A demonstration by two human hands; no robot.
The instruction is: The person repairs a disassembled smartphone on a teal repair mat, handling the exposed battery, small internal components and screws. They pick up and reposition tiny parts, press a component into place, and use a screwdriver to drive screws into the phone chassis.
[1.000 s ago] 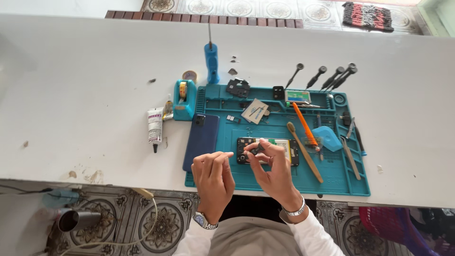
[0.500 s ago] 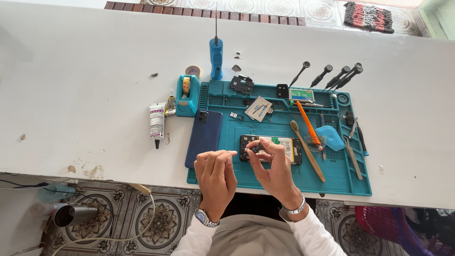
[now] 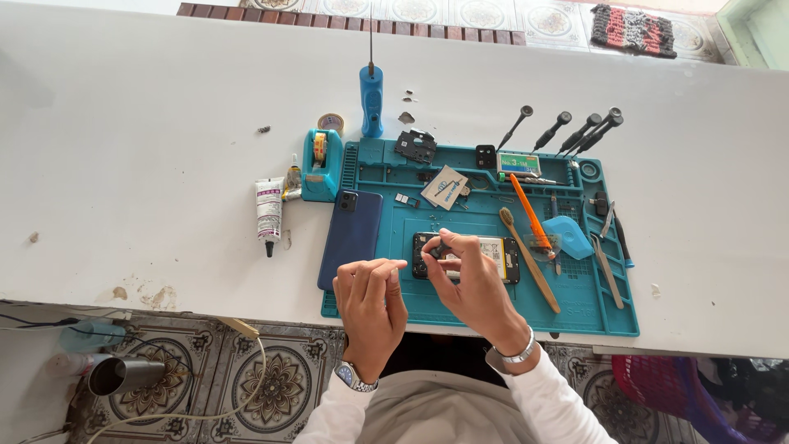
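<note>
Landmark = teal work mat (image 3: 460, 308) on the white table (image 3: 123, 164); all places given rel. to it.

Opened phone (image 3: 493, 256) lay face-down near the mat's front-middle, back off, battery showing; right hand (image 3: 470, 284) sat over its left end, thumb + forefinger pinched narrow on a small dark part at the phone's top-left corner; what the part was, couldn't tell. Left hand (image 3: 371, 308) hovered at the mat's front edge, just left of the phone, fingers curled in close together, tips near each other; whether it held anything, couldn't tell; it didn't touch the phone.

Dark blue back cover (image 3: 352, 237) lay on the mat's left strip, just beside the left hand; teal tape dispenser (image 3: 320, 164) at the mat's back-left corner; glue tube (image 3: 268, 212) off the mat to its left, on the table. Blue screwdriver (image 3: 371, 99) stood upright behind the mat's back edge; four black-handled screwdrivers (image 3: 567, 131) lay fanned behind the back-right part.

On the mat right of the phone: brush w/ wooden handle (image 3: 530, 261) lying diagonal, orange pry tool (image 3: 526, 210) next to it, light-blue plastic pick (image 3: 567, 237) further right, tweezers (image 3: 606, 267) near the right edge.
</note>
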